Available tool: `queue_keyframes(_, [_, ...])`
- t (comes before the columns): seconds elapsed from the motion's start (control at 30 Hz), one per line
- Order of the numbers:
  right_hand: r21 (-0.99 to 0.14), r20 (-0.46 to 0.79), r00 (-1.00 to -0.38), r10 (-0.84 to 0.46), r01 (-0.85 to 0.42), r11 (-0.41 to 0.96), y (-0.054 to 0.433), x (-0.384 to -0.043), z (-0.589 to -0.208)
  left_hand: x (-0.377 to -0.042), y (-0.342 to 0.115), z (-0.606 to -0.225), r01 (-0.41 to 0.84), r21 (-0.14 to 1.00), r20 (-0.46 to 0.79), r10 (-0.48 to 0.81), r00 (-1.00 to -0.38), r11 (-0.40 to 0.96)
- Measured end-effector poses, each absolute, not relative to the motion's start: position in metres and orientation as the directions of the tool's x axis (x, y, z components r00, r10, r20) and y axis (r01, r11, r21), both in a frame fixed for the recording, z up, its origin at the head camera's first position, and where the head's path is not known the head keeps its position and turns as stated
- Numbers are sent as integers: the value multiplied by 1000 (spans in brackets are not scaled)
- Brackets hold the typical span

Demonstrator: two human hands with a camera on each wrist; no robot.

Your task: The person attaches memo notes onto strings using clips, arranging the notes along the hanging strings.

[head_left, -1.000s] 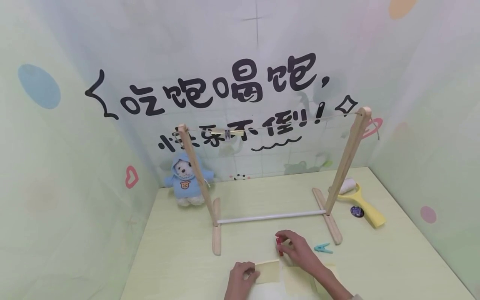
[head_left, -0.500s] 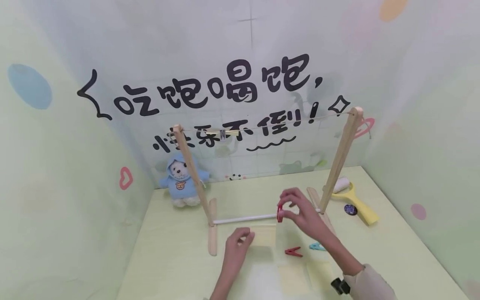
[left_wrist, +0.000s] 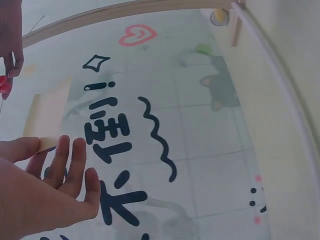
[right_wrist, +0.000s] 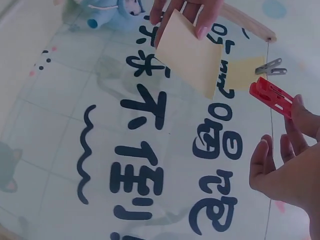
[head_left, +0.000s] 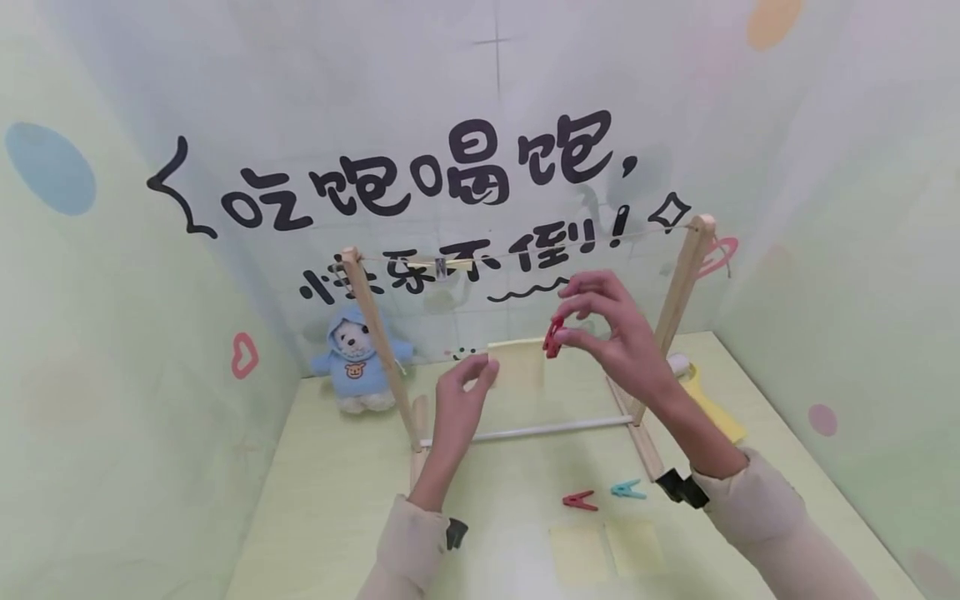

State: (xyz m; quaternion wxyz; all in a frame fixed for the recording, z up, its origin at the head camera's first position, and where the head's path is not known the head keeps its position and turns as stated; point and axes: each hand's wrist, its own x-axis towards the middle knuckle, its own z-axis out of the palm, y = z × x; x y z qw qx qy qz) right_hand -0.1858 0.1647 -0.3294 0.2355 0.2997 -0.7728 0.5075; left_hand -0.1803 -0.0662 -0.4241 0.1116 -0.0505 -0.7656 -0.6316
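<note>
My left hand (head_left: 459, 408) pinches a pale yellow paper square (head_left: 517, 364) at its left edge, in the air above the white rod. To its right, my right hand (head_left: 622, 346) holds a red clothespin (head_left: 553, 338) between thumb and fingertips; the right wrist view shows this clothespin (right_wrist: 272, 97) apart from the paper. Above both hands a thin string (head_left: 517, 257) runs between two wooden posts. A grey clothespin (right_wrist: 271, 68) fastens another yellow paper square (right_wrist: 245, 74) to the string. The left wrist view shows the held paper (left_wrist: 46, 112) between thumb and fingers.
On the table lie a red clothespin (head_left: 581, 500), a turquoise clothespin (head_left: 628, 489) and two yellow paper squares (head_left: 577, 553). A wooden post (head_left: 378, 333) stands beside a blue-dressed plush toy (head_left: 358, 362). Behind the right post (head_left: 678, 292) lies a yellow-handled roller (head_left: 712, 404).
Both hands have risen from the table toward the string, the left with the paper square and the right with the red clothespin. The view has shifted slightly.
</note>
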Motion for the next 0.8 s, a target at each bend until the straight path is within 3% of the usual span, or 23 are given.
queue_keyframes(0.17, [-587,731,-654,-195,-748,311,160,-200,-297,-196,-61,-392,260,949,275,-71,-959,177])
queue_keyframes(0.37, [-570,759,-632,-156,-761,311,155,-218,-259,-211,-55,-362,294,945,306,-72,-949,139])
queue_keyframes(0.8, [-607,721,-680,-133,-713,351,140,-249,-234,-224,-55,-331,314,946,319,-68,-945,75])
